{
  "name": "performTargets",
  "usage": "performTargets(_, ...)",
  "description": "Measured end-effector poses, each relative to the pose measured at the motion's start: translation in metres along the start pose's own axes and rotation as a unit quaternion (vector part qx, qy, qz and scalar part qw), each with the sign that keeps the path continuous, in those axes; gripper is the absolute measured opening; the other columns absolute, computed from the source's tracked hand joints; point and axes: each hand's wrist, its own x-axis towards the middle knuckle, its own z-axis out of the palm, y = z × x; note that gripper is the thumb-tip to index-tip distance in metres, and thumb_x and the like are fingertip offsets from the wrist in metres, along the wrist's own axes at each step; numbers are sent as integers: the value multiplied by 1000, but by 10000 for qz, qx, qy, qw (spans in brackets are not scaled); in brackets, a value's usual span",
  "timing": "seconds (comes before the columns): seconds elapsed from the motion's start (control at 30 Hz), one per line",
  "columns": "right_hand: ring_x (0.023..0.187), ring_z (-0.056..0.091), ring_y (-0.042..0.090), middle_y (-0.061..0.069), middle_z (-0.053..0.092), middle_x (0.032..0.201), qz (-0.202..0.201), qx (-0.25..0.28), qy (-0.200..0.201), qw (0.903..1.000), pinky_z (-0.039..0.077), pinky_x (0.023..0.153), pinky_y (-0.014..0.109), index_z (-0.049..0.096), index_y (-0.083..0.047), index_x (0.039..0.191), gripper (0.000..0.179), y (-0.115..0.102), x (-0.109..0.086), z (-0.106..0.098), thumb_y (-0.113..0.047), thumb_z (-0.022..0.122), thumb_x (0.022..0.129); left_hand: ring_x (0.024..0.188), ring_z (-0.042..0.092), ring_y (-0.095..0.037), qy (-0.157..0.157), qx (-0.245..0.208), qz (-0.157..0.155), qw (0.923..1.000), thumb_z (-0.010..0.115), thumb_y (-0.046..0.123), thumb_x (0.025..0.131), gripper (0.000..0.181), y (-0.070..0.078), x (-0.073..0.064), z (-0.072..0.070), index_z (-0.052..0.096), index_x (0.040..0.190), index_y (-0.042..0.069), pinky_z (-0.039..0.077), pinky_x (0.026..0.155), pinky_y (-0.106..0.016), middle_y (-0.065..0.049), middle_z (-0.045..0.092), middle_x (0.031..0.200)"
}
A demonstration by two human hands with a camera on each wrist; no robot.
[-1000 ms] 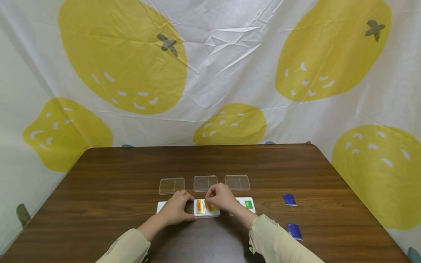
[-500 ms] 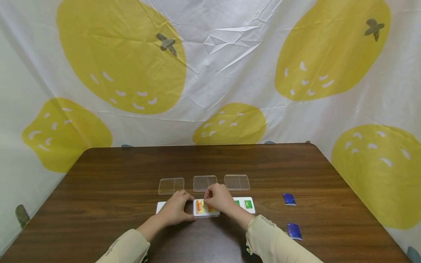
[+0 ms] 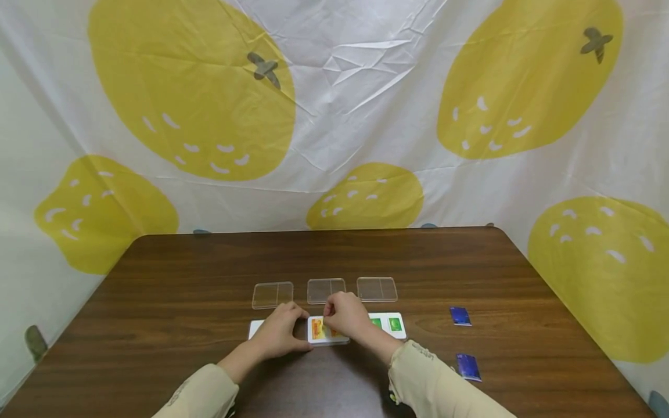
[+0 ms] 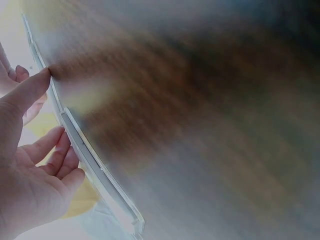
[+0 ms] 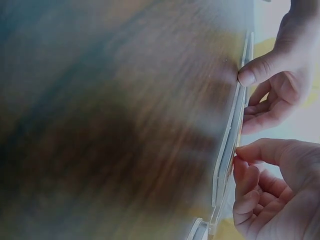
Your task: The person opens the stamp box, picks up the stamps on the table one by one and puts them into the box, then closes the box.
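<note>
A flat white case [image 3: 328,341] sits before me on the table, bearing two small orange cards [image 3: 317,329] side by side. My left hand [image 3: 279,331] grips its left end, thumb at the near corner and fingers at the far one. My right hand [image 3: 346,313] reaches over from the right, partly covering the right-hand card. In the right wrist view, the right hand's [image 5: 277,185] thumb and index finger pinch right at the case's top face, other fingers curled. A second white case [image 3: 255,328] is mostly hidden behind the left hand; a third [image 3: 385,317], with green cards, is partly under the right forearm.
Three clear lids lie in a row beyond the cases: left [image 3: 273,295], middle [image 3: 326,291] and right [image 3: 377,289]. Two blue packets, one farther [image 3: 460,316] and one nearer [image 3: 468,367], lie on the wooden table [image 3: 183,290] at right. A lemon-patterned curtain [image 3: 334,116] hangs behind the table.
The right hand has shifted slightly left and closer over the orange cards, uncovering more of the green cards on the right case. The left hand keeps its place.
</note>
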Motion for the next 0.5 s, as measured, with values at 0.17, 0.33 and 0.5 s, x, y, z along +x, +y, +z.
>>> performTargets(0.17,48,42,5,-8,51,52,-78,-200,-38,9998,35,45,20,58,-14,58,12,-3,0,-1,-4,65,62,89,50,-21,24,22,-8,10000,82,26,60,50,-1,0,1,62,98,0,43,78,-39,-6,57,94)
performTargets(0.33,49,42,6,-8,52,53,-142,-245,-63,9996,35,46,20,58,-14,58,12,-3,0,-3,-5,65,62,90,50,-23,20,31,-9,10000,82,26,60,51,-1,1,1,62,99,-1,43,79,-40,-7,57,95)
performTargets(0.5,51,45,4,-7,55,56,-191,38,-149,9997,38,49,20,61,-11,63,7,-1,-3,-12,-6,64,64,94,51,-25,3,38,-91,10000,82,29,60,58,-1,-1,-1,60,103,-2,43,81,-41,-9,56,98)
